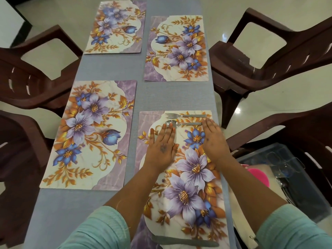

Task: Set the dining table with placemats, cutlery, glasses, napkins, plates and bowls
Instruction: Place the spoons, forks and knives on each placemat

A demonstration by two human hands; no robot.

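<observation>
- Head view: a spoon and fork lie side by side at the far end of the near right placemat;
- left hand flat, fingers straight and together, fingertips touching the spoon bowl;
- right hand flat, fingers together, at the handle ends;
- likely light, rigid, slippery steel; best pinched mid-handle.

I see four dark brown moulded plastic armchairs round the grey-blue cloth-covered table. One chair stands at the far part of its left edge, another at the near part of that edge. A third stands at the far part of the right edge, the fourth nearer. Past the near right corner, a clear plastic crate shows a round pink plastic thing inside. Glossy pale floor tiles lie beneath.
</observation>
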